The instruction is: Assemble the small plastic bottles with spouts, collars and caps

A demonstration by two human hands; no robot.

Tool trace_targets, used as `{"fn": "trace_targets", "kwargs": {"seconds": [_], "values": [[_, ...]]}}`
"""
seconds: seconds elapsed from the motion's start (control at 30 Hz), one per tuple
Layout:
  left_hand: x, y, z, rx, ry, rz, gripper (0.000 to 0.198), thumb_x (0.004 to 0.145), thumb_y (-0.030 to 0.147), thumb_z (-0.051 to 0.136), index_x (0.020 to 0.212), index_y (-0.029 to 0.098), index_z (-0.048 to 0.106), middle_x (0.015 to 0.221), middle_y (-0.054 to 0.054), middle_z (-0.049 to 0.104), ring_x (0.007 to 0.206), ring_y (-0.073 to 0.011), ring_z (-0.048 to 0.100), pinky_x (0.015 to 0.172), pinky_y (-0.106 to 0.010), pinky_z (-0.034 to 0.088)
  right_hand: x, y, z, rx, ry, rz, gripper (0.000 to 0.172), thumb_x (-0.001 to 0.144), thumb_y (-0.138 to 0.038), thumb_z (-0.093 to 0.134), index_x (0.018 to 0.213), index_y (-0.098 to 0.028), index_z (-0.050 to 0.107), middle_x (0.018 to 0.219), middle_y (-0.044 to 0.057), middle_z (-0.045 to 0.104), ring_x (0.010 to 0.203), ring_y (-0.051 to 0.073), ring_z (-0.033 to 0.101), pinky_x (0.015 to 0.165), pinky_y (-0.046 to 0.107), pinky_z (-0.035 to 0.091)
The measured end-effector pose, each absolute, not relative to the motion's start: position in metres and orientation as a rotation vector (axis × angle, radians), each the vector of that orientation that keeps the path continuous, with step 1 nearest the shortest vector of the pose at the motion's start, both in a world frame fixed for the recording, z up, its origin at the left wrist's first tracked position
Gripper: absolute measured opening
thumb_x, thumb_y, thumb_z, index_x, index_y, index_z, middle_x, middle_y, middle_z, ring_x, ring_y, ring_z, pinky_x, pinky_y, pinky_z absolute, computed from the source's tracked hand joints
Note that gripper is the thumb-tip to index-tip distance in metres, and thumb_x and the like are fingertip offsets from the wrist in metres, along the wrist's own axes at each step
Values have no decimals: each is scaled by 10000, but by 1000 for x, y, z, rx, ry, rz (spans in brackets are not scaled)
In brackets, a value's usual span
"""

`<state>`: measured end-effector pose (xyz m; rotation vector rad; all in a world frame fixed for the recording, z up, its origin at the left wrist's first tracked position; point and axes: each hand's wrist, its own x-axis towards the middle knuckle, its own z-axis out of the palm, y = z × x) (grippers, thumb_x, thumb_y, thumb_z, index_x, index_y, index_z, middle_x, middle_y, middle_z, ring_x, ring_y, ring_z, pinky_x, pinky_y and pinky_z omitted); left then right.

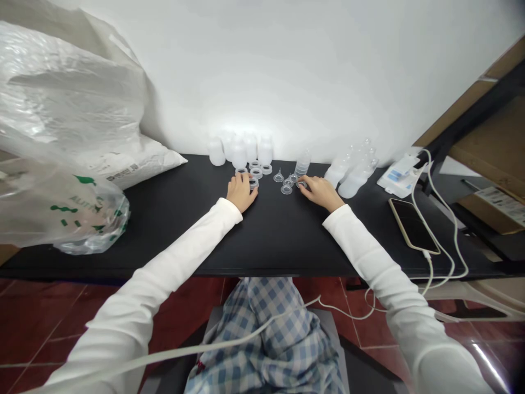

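Note:
My left hand (241, 192) is closed on a clear plastic ring (254, 184), thumb and fingers at its edge. More rings (256, 173) lie just beyond it, in front of several frosted bottles (239, 153) by the wall. With its fingertips, my right hand (322, 192) grips a clear bottle nipple (301, 184) at table level. Other nipples (286, 189) lie between my hands, tips upward. Behind them stands a stack of clear rings (302, 162) with a nipple-like tip on top. To the right, several bottles with nipples (350, 183) lie slanted in a group.
On the black table (283, 241), a phone (414, 224) with a white cable lies at right, near a white-and-blue packet (398, 175). Large plastic bags (69, 93) fill the left side. A shelf with cardboard boxes (492, 148) borders the right.

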<state>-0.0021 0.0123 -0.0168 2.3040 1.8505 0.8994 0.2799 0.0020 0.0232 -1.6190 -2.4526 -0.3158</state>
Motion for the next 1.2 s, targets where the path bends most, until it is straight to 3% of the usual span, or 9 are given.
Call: {"fn": "trace_targets", "kwargs": {"seconds": [0.1, 0.2, 0.33, 0.4, 0.57, 0.77, 1.03, 1.2], "values": [[-3, 14, -14, 2271, 1787, 884, 339, 869, 317, 617, 1149, 135, 553, 1179, -213, 575, 1148, -397, 585, 992, -574, 464, 282, 4, 19, -1588, -2455, -323, 330, 1004, -363, 495, 1219, -147, 622, 1044, 148, 744, 915, 270, 669, 763, 341, 422], [-3, 16, -13, 2145, 1655, 1026, 316, 833, 314, 673, 1078, 151, 559, 1135, -164, 587, 1121, -326, 589, 1032, -528, 461, 282, 7, 16, -1580, -2423, -342, 292, 987, -364, 522, 1154, -143, 618, 1014, 149, 719, 902, 278, 645, 779, 360, 436], [5, 14, -8, 1704, 1359, 1194, 327, 794, 353, 734, 1018, 172, 578, 978, -57, 598, 884, -180, 600, 946, -392, 510, 285, 9, 16, -1494, -2356, -347, 244, 959, -315, 540, 1135, -151, 581, 1007, 138, 654, 898, 275, 605, 789, 377, 464], [10, 12, -3, 1419, 1188, 1170, 299, 807, 373, 724, 987, 177, 589, 875, -21, 596, 806, -150, 602, 889, -348, 513, 285, 9, 18, -1417, -2266, -332, 224, 955, -290, 531, 1134, -159, 566, 1016, 131, 627, 902, 265, 587, 813, 388, 480], [19, 4, 10, 924, 833, 1084, 184, 865, 344, 639, 905, 164, 629, 819, -37, 658, 804, -143, 648, 891, -309, 510, 271, 1, 21, -1195, -1960, -154, 202, 1005, -314, 464, 1114, -204, 594, 988, 85, 594, 834, 206, 574, 801, 377, 525], [21, 0, 16, 746, 722, 1014, 187, 909, 272, 566, 920, 134, 691, 807, -59, 712, 757, -128, 659, 895, -284, 518, 231, -16, 9, -889, -2069, 85, 301, 1013, -460, 512, 1091, -263, 726, 892, 46, 620, 814, 178, 609, 800, 334, 538], [23, -2, 12, 877, 644, 1020, 224, 853, 301, 688, 1022, 156, 665, 890, -39, 726, 840, -137, 687, 897, -297, 519, 217, -21, 9, -915, -1950, 279, 335, 978, -523, 556, 1072, -279, 766, 817, 29, 577, 698, 159, 485, 683, 323, 494], [24, -2, 8, 897, 666, 994, 288, 853, 215, 712, 1108, 168, 587, 916, -31, 726, 802, -133, 700, 889, -316, 530, 216, -22, 12, -950, -1860, 331, 370, 951, -577, 574, 1015, -255, 744, 777, 14, 511, 685, 157, 459, 663, 322, 468]]}}
